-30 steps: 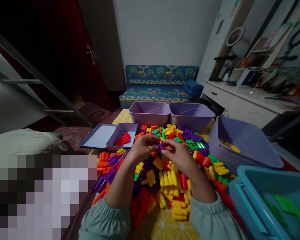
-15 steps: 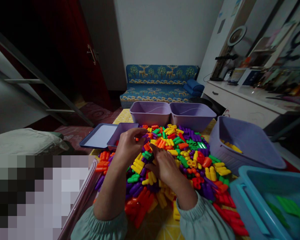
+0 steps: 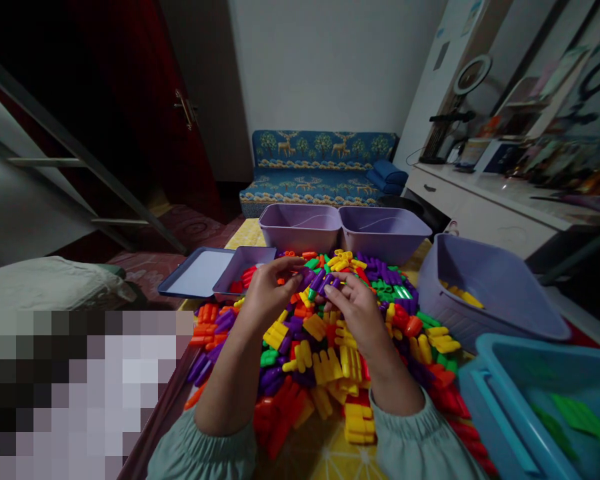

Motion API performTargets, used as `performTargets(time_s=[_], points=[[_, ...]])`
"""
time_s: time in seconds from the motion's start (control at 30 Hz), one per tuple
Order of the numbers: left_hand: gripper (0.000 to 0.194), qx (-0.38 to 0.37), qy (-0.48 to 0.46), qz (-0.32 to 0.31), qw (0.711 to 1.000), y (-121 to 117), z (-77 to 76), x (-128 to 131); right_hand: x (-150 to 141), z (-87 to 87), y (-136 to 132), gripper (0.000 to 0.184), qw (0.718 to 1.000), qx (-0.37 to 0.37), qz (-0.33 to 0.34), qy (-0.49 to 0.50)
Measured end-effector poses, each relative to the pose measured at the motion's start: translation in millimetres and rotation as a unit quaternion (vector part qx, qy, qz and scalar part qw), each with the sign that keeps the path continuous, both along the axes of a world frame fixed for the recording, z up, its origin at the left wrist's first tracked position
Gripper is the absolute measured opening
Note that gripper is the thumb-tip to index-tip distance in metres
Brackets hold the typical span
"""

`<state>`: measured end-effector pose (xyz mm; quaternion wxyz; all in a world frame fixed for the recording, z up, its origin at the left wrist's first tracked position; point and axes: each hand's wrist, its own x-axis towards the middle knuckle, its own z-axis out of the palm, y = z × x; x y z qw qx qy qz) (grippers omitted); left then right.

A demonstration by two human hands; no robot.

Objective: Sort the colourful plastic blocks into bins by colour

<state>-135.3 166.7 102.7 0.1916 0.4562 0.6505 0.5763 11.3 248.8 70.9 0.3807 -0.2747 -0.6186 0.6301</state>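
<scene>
Head view: the person's left hand [image 3: 270, 288] and right hand [image 3: 359, 305] are near each other over a heaped mound of glossy red, orange, yellow, green and purple plastic blocks [image 3: 327, 365] on a yellow cloth patterned with white lines [image 3: 325, 460]. The right thumb and fingers are clamped on a glossy purple plastic block of side-by-side rounded tubes [image 3: 329, 284]; the left thumb and forefinger look pinched together on a small purple plastic piece [image 3: 307, 275], though the hand hides part of it. Both purple pieces are in the gap between the 2 hands, just above the mound; whether they touch cannot be told. To handle them well, I would judge that a light fingertip pinch on the outer sides suits best, leaving the facing sides clear, with the right hand steady while the left makes small corrections, and both wrists high enough not to disturb the heap. The right-hand block's tubes run on a slant, their long axis from the lower left of the view, nearer the person, to the upper right. Which end is rounded is too small to tell. The left-hand piece's axis is too covered to read.
</scene>
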Motion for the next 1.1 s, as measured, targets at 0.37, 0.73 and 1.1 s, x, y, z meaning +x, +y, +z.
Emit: performTargets(time_s=[0.37, 0.73, 1.1], points=[[0.040, 0.025, -0.137, -0.043, 0.989, 2.9, 0.2, 4.8, 0.8, 7.8, -2.2, 0.042, 0.997, -0.054, -0.006, 0.054], [0.065, 0.030, -0.217, -0.177, 0.959, 1.8, 6.3, 21.3, -0.2, 3.7, -4.2, 0.040, 0.996, -0.036, 0.019, 0.073], [0.056, 0.022, -0.195, -0.201, 0.960, -2.3, 13.4, 28.5, 2.6, 6.7, -5.6, 0.043, 0.997, -0.008, 0.029, 0.077]])
